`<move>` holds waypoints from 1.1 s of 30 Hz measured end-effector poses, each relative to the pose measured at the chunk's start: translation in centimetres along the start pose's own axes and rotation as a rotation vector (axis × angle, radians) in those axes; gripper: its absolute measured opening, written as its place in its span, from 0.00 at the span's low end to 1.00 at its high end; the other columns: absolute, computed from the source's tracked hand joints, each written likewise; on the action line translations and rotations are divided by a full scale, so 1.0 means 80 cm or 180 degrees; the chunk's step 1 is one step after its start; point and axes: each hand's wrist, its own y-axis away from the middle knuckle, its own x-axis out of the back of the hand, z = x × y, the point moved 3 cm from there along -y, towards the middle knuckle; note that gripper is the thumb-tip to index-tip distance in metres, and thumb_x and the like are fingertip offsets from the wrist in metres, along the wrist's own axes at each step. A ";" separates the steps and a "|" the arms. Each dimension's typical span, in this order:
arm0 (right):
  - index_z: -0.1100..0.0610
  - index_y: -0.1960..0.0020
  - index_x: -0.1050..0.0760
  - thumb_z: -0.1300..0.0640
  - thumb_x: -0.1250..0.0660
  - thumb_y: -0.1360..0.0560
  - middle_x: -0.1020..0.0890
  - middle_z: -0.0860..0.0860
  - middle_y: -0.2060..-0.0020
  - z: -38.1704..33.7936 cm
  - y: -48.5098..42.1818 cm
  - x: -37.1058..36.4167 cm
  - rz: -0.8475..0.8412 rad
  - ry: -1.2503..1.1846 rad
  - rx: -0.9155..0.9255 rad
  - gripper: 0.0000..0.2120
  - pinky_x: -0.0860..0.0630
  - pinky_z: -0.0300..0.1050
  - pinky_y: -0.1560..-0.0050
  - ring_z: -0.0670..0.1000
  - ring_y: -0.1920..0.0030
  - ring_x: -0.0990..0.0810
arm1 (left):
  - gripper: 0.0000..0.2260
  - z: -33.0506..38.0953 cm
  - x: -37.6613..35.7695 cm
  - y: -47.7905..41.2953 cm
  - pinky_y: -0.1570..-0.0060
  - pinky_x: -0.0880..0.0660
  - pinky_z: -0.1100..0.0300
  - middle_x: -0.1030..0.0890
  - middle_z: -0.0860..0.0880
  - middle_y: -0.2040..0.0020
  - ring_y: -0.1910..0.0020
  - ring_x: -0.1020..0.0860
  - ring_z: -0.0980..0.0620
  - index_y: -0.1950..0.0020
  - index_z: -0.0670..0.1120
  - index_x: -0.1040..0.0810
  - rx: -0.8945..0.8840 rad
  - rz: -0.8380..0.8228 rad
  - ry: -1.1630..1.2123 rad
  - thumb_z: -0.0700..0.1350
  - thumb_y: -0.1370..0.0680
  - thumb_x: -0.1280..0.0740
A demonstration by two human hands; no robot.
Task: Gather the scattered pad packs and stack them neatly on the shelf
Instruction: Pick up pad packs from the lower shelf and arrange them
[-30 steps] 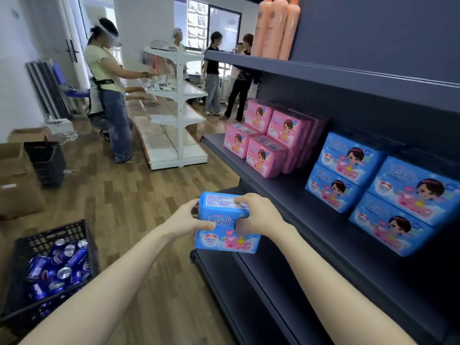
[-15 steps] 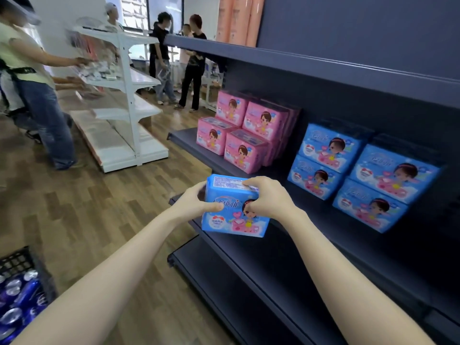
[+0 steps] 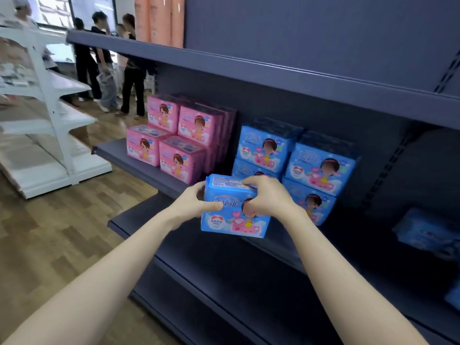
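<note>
Pad packs are mostly shelved already: a pink stack (image 3: pixel 174 135) sits at about eleven o'clock from the middle of the view and a blue stack (image 3: pixel 321 168) at about two o'clock. Both stand on the dark middle shelf (image 3: pixel 149 168), each two high as far as shows. One blue pad pack (image 3: pixel 234 207) is in the air just in front of that shelf's edge, near the middle of the view, printed face toward the camera. The left hand (image 3: pixel 191 202) grips its left end with the thumb across the front, and the right hand (image 3: pixel 266 195) grips its upper right part, fingers curled over the top. It hangs before the blue stack's left column, so I judge it bound for that stack and not yet set down. Work remains. At about four o'clock loose blue packs (image 3: pixel 428 232) lie askew in shadow, and another blue shape is cut off by the right edge near five o'clock. Their number and shelf level cannot be told. The held pack and hands cover the stack's lower left pack, and the rows behind are hidden.
</note>
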 end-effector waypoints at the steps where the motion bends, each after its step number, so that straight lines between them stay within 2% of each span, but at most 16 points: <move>1: 0.52 0.34 0.28 0.61 0.30 0.35 0.22 0.49 0.44 0.010 -0.002 0.004 0.0035 0.0012 -0.0015 0.29 0.22 0.48 0.49 0.52 0.46 0.22 | 0.21 0.003 -0.008 -0.009 0.65 0.23 0.67 0.19 0.54 0.50 0.55 0.19 0.59 0.38 0.52 0.31 -0.0020 -0.0054 -0.0005 0.39 0.27 0.29; 5: 0.52 0.33 0.29 0.60 0.30 0.34 0.22 0.50 0.40 0.046 -0.006 0.015 0.0132 0.0031 -0.0121 0.30 0.23 0.47 0.48 0.53 0.43 0.23 | 0.20 0.009 -0.039 -0.041 0.63 0.24 0.68 0.19 0.55 0.51 0.56 0.19 0.62 0.40 0.51 0.30 -0.0110 -0.0240 -0.0027 0.38 0.27 0.29; 8: 0.52 0.35 0.27 0.60 0.30 0.35 0.20 0.51 0.44 0.068 -0.012 0.014 0.0179 0.0044 -0.0211 0.28 0.24 0.44 0.53 0.55 0.45 0.21 | 0.21 0.008 -0.058 -0.059 0.61 0.24 0.68 0.19 0.54 0.50 0.56 0.19 0.63 0.39 0.50 0.30 -0.0148 -0.0380 -0.0083 0.38 0.28 0.29; 12: 0.52 0.42 0.24 0.59 0.29 0.36 0.20 0.52 0.49 0.085 -0.024 0.009 0.0308 0.0101 -0.0318 0.22 0.27 0.43 0.59 0.57 0.49 0.21 | 0.27 0.008 -0.069 -0.083 0.52 0.22 0.62 0.18 0.50 0.47 0.50 0.19 0.55 0.37 0.48 0.31 -0.0134 -0.0524 -0.0200 0.39 0.32 0.25; 14: 0.52 0.41 0.24 0.58 0.29 0.36 0.21 0.53 0.48 0.087 -0.032 0.004 0.0372 0.0146 -0.0317 0.23 0.26 0.43 0.57 0.57 0.48 0.22 | 0.29 0.009 -0.066 -0.093 0.53 0.22 0.63 0.18 0.51 0.47 0.50 0.19 0.55 0.37 0.48 0.30 -0.0176 -0.0552 -0.0270 0.40 0.34 0.24; 18: 0.52 0.38 0.26 0.58 0.29 0.35 0.23 0.53 0.44 0.081 -0.052 -0.007 0.0410 0.0103 -0.0374 0.25 0.27 0.42 0.55 0.57 0.45 0.24 | 0.26 0.010 -0.049 -0.108 0.59 0.24 0.69 0.19 0.52 0.47 0.52 0.20 0.60 0.36 0.48 0.30 -0.0279 -0.0571 -0.0288 0.36 0.30 0.26; 22: 0.51 0.34 0.29 0.55 0.28 0.33 0.26 0.52 0.39 0.067 -0.072 -0.019 0.0454 0.0145 -0.0499 0.28 0.25 0.47 0.45 0.57 0.40 0.27 | 0.26 0.008 -0.026 -0.124 0.58 0.24 0.70 0.20 0.53 0.48 0.52 0.21 0.61 0.37 0.47 0.30 -0.0339 -0.0615 -0.0299 0.34 0.31 0.26; 25: 0.51 0.32 0.30 0.54 0.28 0.32 0.27 0.53 0.37 0.057 -0.085 -0.026 0.0462 0.0185 -0.0623 0.29 0.27 0.47 0.42 0.57 0.38 0.28 | 0.25 0.007 -0.009 -0.136 0.58 0.25 0.71 0.20 0.54 0.49 0.53 0.22 0.62 0.39 0.48 0.30 -0.0425 -0.0687 -0.0441 0.34 0.31 0.26; 30: 0.52 0.34 0.29 0.56 0.26 0.33 0.27 0.53 0.38 0.043 -0.101 -0.042 0.0550 0.0222 -0.0791 0.28 0.26 0.50 0.41 0.58 0.38 0.28 | 0.25 -0.001 0.011 -0.154 0.57 0.25 0.70 0.21 0.53 0.50 0.53 0.22 0.61 0.41 0.50 0.30 -0.0542 -0.0789 -0.0546 0.33 0.32 0.26; 33: 0.52 0.35 0.28 0.56 0.26 0.33 0.27 0.54 0.38 0.038 -0.105 -0.048 0.0602 0.0252 -0.0872 0.27 0.25 0.51 0.41 0.58 0.38 0.29 | 0.26 -0.008 0.016 -0.161 0.58 0.26 0.71 0.21 0.54 0.49 0.53 0.23 0.62 0.39 0.49 0.31 -0.0554 -0.0880 -0.0551 0.34 0.32 0.26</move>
